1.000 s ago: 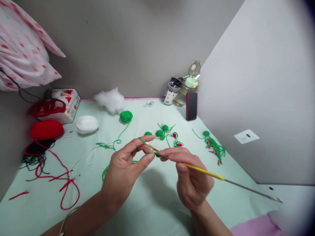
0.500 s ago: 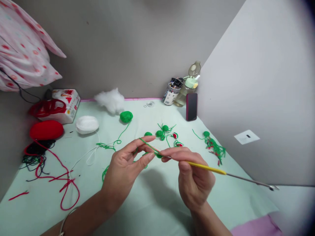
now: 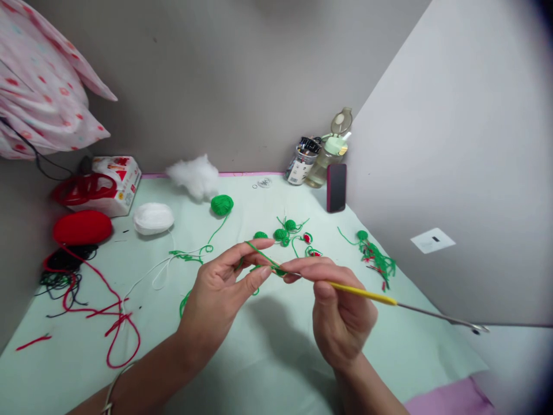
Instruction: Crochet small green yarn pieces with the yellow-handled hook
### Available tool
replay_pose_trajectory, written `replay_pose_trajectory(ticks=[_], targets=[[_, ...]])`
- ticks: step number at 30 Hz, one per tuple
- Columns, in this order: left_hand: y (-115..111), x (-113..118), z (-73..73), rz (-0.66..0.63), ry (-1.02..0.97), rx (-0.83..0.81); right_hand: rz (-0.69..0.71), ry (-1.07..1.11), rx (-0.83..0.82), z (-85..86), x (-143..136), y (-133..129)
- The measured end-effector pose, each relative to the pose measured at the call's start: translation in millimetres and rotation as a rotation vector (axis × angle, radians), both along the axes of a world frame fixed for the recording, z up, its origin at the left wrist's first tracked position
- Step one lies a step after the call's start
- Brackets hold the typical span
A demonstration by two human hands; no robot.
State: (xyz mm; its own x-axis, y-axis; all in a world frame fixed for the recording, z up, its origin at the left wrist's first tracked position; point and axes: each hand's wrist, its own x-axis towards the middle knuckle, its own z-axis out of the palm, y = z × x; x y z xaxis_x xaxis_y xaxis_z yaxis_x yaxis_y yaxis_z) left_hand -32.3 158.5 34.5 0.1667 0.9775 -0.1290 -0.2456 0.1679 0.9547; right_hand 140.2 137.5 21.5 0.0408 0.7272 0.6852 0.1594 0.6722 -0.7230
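The left hand (image 3: 218, 300) has its thumb and a finger pinched on a small green piece (image 3: 280, 272). The piece is right at the tips, not deep in the palm, and only a little of it peeks out past the thumb. The rest is hidden by the fingers, so I cannot tell its whole shape. The pointing finger of that hand is stretched out above, and a green strand (image 3: 260, 252) goes from it down to the piece. The right hand (image 3: 343, 314) is closed around a hook (image 3: 367, 294), holding it like a pencil by its yellow part. The front of the hook points left, to the piece, and its back end sticks out far to the right. The piece sits just between the tips of both hands, up above the table (image 3: 415, 369). I cannot see clearly how the hook's tip sits in the yarn. Behind the hands lie some small green balls (image 3: 281, 234) with loose tails, near two little red and green bits (image 3: 307, 237). A ball of green yarn (image 3: 222, 205) is farther back, beside white fluff (image 3: 196, 177). On the left are white yarn (image 3: 153, 219) and red yarn (image 3: 82, 227). A phone (image 3: 336, 188) stands at the back right, near a bottle (image 3: 318, 170).
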Motion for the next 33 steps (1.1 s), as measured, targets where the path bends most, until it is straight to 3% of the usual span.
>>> replay_pose_trajectory(ticks=[9,14,21,26,29,33], targets=[[-1.1,2.0,-8.8,0.027,0.009,0.034,-0.023,-0.119,0.099,-0.8,0.8,2.4],[1.4,4.8,-13.4,0.037,-0.126,-0.056,-0.056,-0.252,0.195,-6.5,0.3,1.1],[2.0,2.5,-11.3,0.035,-0.169,-0.072,-0.213,-0.594,0.307,-4.0,1.8,0.2],[-0.1,3.0,-5.6,-0.090,-0.309,-0.181,-0.329,-0.715,0.399,-5.6,2.8,-1.8],[-0.5,1.5,-1.3,-0.202,-0.430,-0.302,-0.340,-0.647,0.376,-9.1,4.0,-4.5],[2.5,-2.4,1.8,-0.201,-0.457,-0.335,-0.173,-0.249,0.128,-3.8,5.0,-3.3]])
